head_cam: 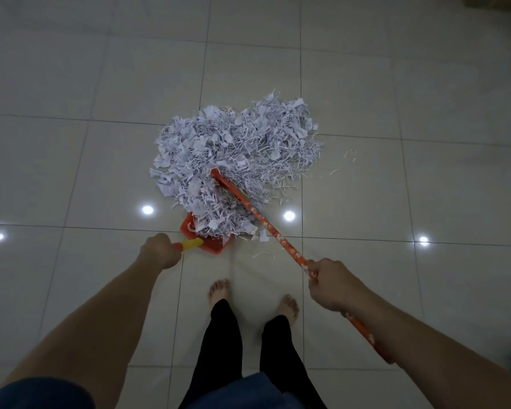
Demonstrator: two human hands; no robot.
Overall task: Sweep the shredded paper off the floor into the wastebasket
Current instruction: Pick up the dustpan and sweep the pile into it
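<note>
Looking down, you have the shredded paper heaped on the tiled floor straight ahead of your feet, its near edge already spilling onto the red dustpan. The pan sits between the heap and you, mouth toward the paper, so the coming stroke has to pull the shreds toward your body and a little to your left. The broom handle runs on a diagonal from your right hand up and left into the middle of the heap, where its head is buried; that long axis points almost at the pan's far side. Your right hand is wrapped tight round the handle, with the handle's tail running back under your forearm. Your left hand is curled round the pan's yellow grip, and it is the hand nearer the paper. A few loose strands lie right of the heap, well apart from the pan. No wastebasket is in view.
</note>
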